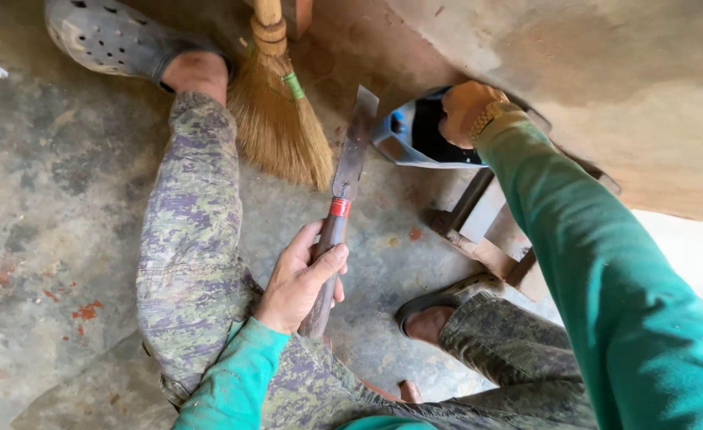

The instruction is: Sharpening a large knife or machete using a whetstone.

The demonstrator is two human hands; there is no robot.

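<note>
Low in the middle of the frame, the left hand (300,279) has its fingers closed round the handle of a long knife (343,191), whose worn blade points up toward the broom (276,119) on the concrete floor (49,199). To work well, that grip should probably stay firm with the blade angled away from the leg (192,239). Farther up, right of centre, the right hand (467,111) clutches a bluish object (415,135) under a stained slab (606,80); what it is and the fingertips are hard to make out.
</note>
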